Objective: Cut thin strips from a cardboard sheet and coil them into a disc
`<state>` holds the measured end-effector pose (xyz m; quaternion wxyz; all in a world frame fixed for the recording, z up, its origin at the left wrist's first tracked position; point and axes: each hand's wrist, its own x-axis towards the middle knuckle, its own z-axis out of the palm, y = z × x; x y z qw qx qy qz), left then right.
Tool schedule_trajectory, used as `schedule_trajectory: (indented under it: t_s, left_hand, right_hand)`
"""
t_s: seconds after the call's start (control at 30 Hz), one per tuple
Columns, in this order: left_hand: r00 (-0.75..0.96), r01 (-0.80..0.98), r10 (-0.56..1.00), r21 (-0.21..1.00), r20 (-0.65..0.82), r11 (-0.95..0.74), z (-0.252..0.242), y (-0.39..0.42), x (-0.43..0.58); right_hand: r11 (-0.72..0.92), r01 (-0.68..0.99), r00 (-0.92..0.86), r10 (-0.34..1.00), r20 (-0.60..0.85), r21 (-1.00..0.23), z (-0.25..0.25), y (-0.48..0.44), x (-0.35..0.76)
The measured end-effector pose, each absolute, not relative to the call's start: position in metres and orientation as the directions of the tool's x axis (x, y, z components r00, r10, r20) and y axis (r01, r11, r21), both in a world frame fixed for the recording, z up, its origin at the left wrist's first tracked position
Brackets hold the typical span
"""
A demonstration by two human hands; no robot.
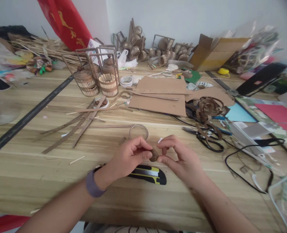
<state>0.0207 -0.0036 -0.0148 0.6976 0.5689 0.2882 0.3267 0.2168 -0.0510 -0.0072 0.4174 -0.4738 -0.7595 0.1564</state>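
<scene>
Both of my hands meet over the middle of the table at a small rounded brown piece [154, 155], its surface mottled. My left hand [131, 154] pinches it between thumb and forefinger. From the other side, the thumb of my right hand [179, 157] touches its edge, with the forefinger curled close above. A black and yellow utility knife [147, 174] lies just under the hands, its left end hidden by my left wrist. Behind my left fingers rests a thin round hoop [138, 132], partly covered by them.
Brown strips [82, 124] lie to the left, near miniature slatted buckets [108, 85] with tall handles. Cardboard sheets [160, 103] sit farther back. On the right are scissors [210, 142], coiled brown strips [210, 110] and a looping black cable [245, 187]. A cardboard box [216, 53] stands behind.
</scene>
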Motion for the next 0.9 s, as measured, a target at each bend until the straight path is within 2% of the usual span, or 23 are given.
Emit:
schedule_trajectory:
  t_s: [0.17, 0.37, 0.63, 0.9]
  left_hand:
    - [0.702, -0.217, 0.702, 0.903, -0.121, 0.372, -0.019, -0.008, 0.026]
    - [0.721, -0.295, 0.654, 0.754, -0.227, 0.587, -0.022, -0.011, 0.027]
    - [0.716, -0.281, 0.656, 0.761, -0.239, 0.585, -0.024, -0.010, 0.026]
    - [0.884, -0.104, 0.441, 0.856, -0.154, 0.507, -0.018, -0.009, 0.021]
  right_hand:
    - [0.581, 0.580, -0.218, 0.786, 0.579, -0.571, -0.009, -0.052, 0.211]
    - [0.593, 0.580, -0.203, 0.769, 0.606, -0.558, -0.011, -0.053, 0.212]
    - [0.559, 0.513, -0.249, 0.823, 0.511, -0.651, -0.009, -0.050, 0.217]
    - [0.523, 0.341, -0.315, 0.847, 0.429, -0.781, -0.011, -0.049, 0.223]
